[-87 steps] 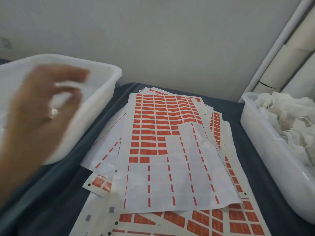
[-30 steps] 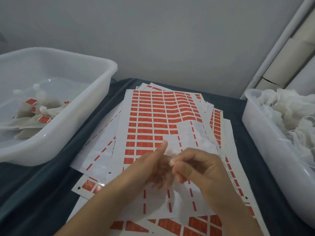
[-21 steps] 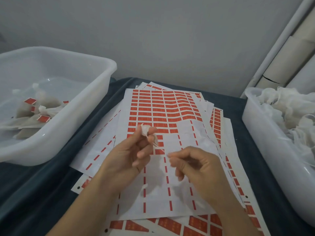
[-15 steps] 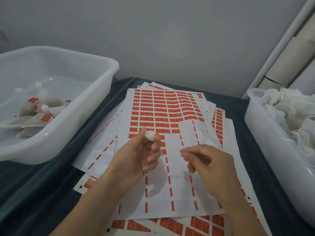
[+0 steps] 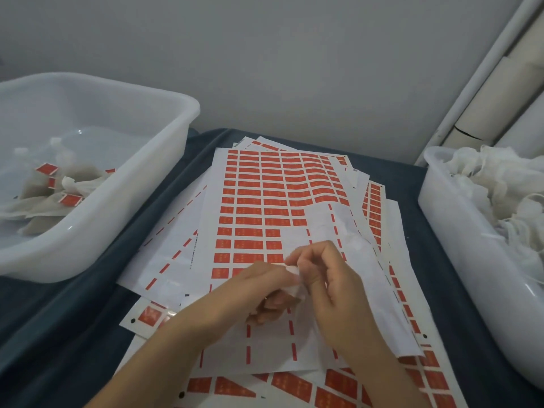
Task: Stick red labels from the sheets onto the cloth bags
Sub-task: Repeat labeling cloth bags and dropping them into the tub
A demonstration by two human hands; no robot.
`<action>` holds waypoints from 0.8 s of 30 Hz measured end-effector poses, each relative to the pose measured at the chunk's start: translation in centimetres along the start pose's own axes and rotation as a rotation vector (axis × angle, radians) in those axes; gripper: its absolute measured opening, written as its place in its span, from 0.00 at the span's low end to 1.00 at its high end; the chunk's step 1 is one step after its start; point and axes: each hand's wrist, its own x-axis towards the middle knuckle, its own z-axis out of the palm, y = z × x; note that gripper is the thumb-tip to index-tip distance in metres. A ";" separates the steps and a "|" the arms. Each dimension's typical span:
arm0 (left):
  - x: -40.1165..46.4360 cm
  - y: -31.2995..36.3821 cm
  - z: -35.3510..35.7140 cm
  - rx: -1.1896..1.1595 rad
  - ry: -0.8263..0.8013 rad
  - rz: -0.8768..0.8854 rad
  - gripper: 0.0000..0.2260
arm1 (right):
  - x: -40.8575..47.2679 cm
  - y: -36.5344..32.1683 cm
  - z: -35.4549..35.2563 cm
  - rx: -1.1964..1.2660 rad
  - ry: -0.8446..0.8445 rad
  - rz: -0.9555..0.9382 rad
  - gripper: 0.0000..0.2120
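Two hands met over the top label sheet (image 5: 265, 207), both working one small white cloth bag (image 5: 294, 272). Left hand (image 5: 265, 285) had its fingers curled under and around the bag, thumb pressed along its upper edge. Right hand (image 5: 326, 278) pinched the same bag from its far side, fingers bent tight. Whether a red label sat between the fingertips could not be told; the bag and knuckles hid it. Judged the bag was held taut between both hands so a label could be pressed on flat.

Just ahead of the fingers lay the remaining rows of red labels (image 5: 244, 244) on the sheet, close at hand, likely so the next one could be peeled without reaching. Beneath the wrists the sheet was stripped, only thin red dashes left. More sheets fanned out underneath.

Well left of the fingers stood a white plastic tub (image 5: 123, 219) holding bags already labelled (image 5: 69, 198). Well right, a second tub (image 5: 459, 260) was heaped with unlabelled white bags (image 5: 506, 184). Supply on one side, finished work on the other, by the look of it.

Surface was covered in dark blue cloth (image 5: 73, 319). Plain grey wall (image 5: 294, 60) behind; pale rolled tubes (image 5: 500, 83) leaned in the right corner.
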 end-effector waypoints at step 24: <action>-0.8 0.0 1.1 0.178 0.296 0.412 0.07 | 0.7 -0.2 -2.0 0.172 -0.047 0.170 0.05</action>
